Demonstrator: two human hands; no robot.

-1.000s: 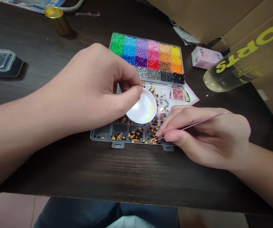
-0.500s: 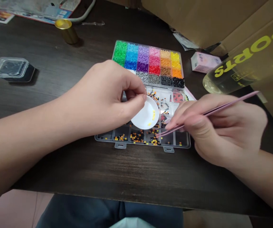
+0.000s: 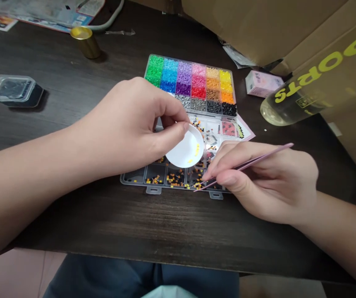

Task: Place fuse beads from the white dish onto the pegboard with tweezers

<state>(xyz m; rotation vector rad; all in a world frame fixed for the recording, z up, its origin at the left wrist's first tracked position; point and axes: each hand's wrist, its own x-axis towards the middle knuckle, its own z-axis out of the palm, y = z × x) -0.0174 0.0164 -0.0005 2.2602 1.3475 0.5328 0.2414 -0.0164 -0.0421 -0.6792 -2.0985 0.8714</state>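
Observation:
My left hand pinches the rim of a small round white dish between thumb and fingers. Several yellow beads lie on the dish's right side. Below it is the clear compartment lid of a bead box, with orange, black and yellow beads loose in its compartments. My right hand is closed round pink tweezers. Their two tips are apart, over the beads at the lid's front edge; whether a bead sits between them I cannot tell.
Behind the dish, the bead box holds beads sorted by colour. A bottle with yellow letters and a pink box are at the right, before cardboard. A gold cylinder and a lidded plastic tub stand at the left.
My right hand and the tweezers have moved left and toward me, and the tweezer tips have spread apart. The left hand still holds the dish in nearly the same place.

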